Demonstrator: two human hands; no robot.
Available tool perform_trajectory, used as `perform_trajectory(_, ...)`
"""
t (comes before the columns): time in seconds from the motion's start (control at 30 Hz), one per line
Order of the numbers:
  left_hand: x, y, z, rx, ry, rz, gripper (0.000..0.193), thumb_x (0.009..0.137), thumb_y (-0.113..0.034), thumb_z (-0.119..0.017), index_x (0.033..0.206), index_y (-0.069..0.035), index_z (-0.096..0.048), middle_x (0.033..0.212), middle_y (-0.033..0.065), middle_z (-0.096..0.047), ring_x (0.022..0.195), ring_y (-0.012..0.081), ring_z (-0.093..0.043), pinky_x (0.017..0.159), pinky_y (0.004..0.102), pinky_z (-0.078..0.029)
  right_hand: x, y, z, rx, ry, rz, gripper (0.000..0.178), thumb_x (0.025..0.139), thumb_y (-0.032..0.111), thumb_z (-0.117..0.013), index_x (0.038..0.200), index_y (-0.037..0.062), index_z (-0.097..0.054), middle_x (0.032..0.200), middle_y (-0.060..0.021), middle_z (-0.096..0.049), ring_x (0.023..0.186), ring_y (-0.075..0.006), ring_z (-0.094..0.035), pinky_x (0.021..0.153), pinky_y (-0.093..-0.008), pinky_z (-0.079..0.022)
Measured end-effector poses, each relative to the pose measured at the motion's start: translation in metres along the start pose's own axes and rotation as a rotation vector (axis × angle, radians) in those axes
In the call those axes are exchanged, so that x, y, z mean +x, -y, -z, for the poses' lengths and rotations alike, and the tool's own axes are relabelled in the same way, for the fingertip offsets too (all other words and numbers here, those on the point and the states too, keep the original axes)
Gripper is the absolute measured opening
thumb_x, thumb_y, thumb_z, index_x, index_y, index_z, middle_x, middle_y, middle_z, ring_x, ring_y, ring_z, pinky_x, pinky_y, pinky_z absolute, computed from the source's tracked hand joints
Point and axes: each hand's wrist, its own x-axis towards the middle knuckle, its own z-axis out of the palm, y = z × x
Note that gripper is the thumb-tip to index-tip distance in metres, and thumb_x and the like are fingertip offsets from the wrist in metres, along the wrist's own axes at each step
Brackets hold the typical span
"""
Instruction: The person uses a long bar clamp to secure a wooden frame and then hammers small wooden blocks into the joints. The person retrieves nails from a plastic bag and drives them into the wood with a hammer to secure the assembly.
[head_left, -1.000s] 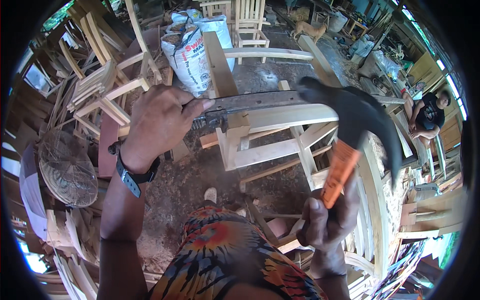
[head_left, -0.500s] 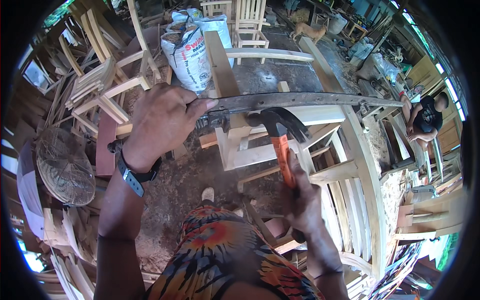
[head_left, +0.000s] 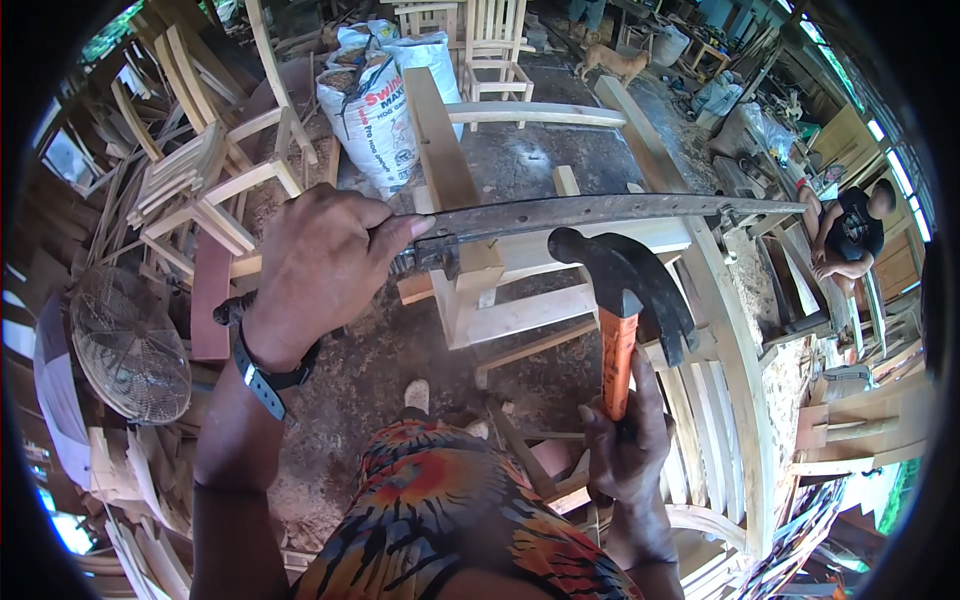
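Observation:
My left hand [head_left: 322, 272] is closed round the left end of a long metal bar clamp [head_left: 580, 211], its thumb lying along the bar. The clamp stretches to the right across a pale wooden chair frame [head_left: 740, 400], and its jaw sits by a wooden block at a corner of the frame. In my right hand [head_left: 632, 455] is a claw hammer [head_left: 618, 365] with an orange handle and a dark head. The hammer is raised, head up, in front of the frame and apart from the clamp's jaw. My palm hides the lower handle.
Unfinished wooden chairs [head_left: 215, 180] stand at the left, above a round wire fan [head_left: 130, 345]. White sacks [head_left: 370, 120] lean behind the frame. A dog [head_left: 612, 62] stands far back. Another person [head_left: 852, 235] sits at the right. Wood scraps and shavings lie about the floor.
The hammer has moved right and away from the block by the clamp's jaw, toward me, with my right hand. My left hand still grips the clamp in nearly the same place.

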Motion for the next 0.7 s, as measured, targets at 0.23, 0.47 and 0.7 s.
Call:
perform_trajectory(0.23, 0.019, 0.003, 0.022, -0.027, 0.278, -0.066, 0.036, 0.094, -0.038, -0.073, 0.082, -0.003, -0.077, 0.072, 0.0177, -0.067, 0.074, 0.0344, -0.066, 0.071, 0.0430, -0.051, 0.003, 0.005, 0.001, 0.165, -0.091, -0.039, 0.062, 0.086, 0.001, -0.076, 0.143, -0.0034, -0.051, 0.078, -0.0080, -0.070, 0.071, -0.0132, -0.068, 0.070, -0.0280, -0.054)
perform_trajectory(0.47, 0.082, 0.021, 0.022, -0.298, 0.792, -0.307, 0.059, 0.089, -0.042, -0.078, 0.127, 0.002, -0.066, 0.101, 0.0215, -0.072, 0.093, 0.0329, -0.071, 0.083, 0.0434, -0.056, -0.007, 0.023, -0.020, 0.345, -0.001, -0.500, 0.030, 0.086, 0.000, -0.072, 0.115, -0.0024, -0.063, 0.080, -0.0011, -0.066, 0.067, -0.0083, -0.057, 0.061, -0.0273, -0.046)
perform_trajectory(0.7, 0.128, 0.047, -0.058, -0.973, 1.142, -0.320, 0.094, 0.084, -0.024, -0.078, 0.158, 0.002, -0.028, 0.139, 0.0207, -0.055, 0.124, 0.0275, -0.055, 0.097, 0.0342, -0.051, 0.022, 0.059, -0.025, 0.316, -0.223, -0.402, 0.037, 0.090, -0.002, -0.067, 0.125, -0.0024, -0.057, 0.087, -0.0017, -0.063, 0.071, -0.0046, -0.057, 0.064, -0.0208, -0.047)
